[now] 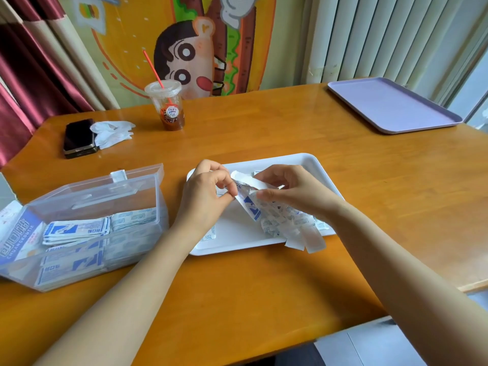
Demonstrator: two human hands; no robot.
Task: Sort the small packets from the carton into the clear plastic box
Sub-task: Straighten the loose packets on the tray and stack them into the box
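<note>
Both hands work over a white tray (237,244) in the middle of the table. My left hand (208,191) pinches the upper edge of a bundle of small white-and-blue packets (277,215). My right hand (293,188) grips the same bundle from the right. The bundle fans down onto the tray, and a few strips hang over its front rim. One loose packet (210,235) lies by my left wrist. To the left stands the clear plastic box (148,233) with its lid up, holding stacked packets (76,229). A flattened blue-and-white carton (18,233) lies at the box's left end.
A black phone (78,137) and a crumpled white tissue (112,133) lie at the back left. An iced drink cup (169,107) with a red straw stands behind the tray. A lilac tray (390,104) sits at the back right corner of the wooden table.
</note>
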